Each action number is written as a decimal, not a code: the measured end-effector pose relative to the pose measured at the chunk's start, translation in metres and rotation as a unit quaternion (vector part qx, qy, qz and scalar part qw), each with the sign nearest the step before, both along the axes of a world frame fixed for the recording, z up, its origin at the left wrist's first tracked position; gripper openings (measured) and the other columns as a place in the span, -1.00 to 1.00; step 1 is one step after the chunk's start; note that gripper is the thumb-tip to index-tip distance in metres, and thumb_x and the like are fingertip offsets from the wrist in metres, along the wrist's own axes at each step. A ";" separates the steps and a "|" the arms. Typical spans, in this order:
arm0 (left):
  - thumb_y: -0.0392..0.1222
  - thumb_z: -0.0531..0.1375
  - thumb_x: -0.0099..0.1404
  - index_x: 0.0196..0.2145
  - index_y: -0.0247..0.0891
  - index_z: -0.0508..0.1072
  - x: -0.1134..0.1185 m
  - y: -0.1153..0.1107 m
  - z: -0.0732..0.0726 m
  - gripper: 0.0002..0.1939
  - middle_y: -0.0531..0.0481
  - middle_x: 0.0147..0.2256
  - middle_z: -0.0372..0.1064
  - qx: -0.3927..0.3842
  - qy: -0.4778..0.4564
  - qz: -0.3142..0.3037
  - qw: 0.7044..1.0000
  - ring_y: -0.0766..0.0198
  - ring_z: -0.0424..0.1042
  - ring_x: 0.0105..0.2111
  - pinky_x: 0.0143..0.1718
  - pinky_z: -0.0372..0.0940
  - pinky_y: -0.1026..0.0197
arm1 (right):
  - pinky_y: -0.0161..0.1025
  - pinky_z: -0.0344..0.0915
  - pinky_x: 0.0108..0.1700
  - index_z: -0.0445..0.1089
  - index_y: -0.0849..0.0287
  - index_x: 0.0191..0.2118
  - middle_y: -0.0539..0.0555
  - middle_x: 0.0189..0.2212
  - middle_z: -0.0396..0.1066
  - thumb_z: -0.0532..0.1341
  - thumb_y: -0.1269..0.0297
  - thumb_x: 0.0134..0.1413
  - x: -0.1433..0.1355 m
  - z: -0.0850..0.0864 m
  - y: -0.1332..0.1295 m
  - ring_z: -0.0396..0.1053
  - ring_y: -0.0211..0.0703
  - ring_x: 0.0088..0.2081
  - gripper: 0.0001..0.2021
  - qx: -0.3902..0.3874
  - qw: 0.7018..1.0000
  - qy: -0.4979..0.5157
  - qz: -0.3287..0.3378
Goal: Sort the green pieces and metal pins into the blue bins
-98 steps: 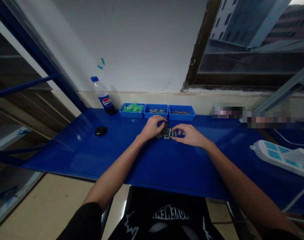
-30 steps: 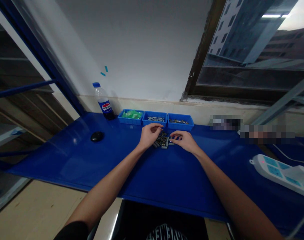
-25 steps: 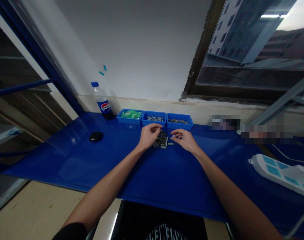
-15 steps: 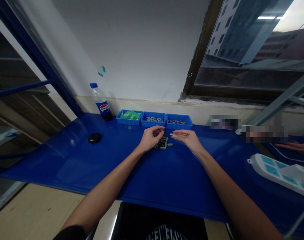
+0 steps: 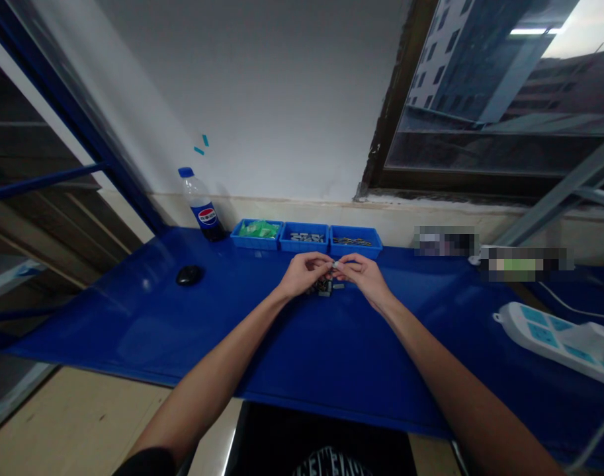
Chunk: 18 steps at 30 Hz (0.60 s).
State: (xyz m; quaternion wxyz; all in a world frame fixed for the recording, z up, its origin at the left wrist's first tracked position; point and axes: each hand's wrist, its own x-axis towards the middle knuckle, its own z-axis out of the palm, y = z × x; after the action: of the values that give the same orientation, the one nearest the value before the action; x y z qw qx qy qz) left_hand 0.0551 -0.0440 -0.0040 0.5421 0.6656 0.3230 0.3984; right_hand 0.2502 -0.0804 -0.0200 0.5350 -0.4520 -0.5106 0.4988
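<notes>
My left hand and my right hand meet fingertip to fingertip above the blue table, in front of the bins. A small pale metal piece shows at the fingertips of my right hand, which is closed on it. My left thumb and fingers are pinched against the same spot; what they hold is too small to make out. Below the hands lies a pile of small metal parts, partly hidden by them. A single grey cylindrical piece lies just right of the pile.
Three blue bins stand along the wall: one with green packets, one with silvery pieces, one with thin metal parts. A cola bottle and a black mouse-like object are at left. A white power strip lies at right.
My right hand has moved left with its small metal piece until its fingertips met those of my left hand. Another person's hand at the far right has gone out of view.
</notes>
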 end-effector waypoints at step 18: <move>-0.29 0.39 0.22 0.02 -0.32 0.56 -0.011 0.032 0.003 -0.60 -0.23 0.04 0.55 -0.156 -0.274 0.129 0.940 0.12 0.56 0.05 0.22 0.35 0.06 | 0.07 0.36 0.15 0.65 -0.05 -0.15 0.05 -0.06 0.63 0.14 0.10 0.39 0.014 -0.003 -0.008 0.51 0.07 0.02 -0.71 0.221 0.878 -0.423 0.021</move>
State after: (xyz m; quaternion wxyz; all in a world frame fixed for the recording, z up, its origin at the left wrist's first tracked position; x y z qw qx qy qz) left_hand 0.0441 -0.0116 -0.0008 0.6509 0.3906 0.3031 0.5761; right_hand 0.2642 -0.0882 -0.0231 0.3431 -0.4794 -0.7946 0.1454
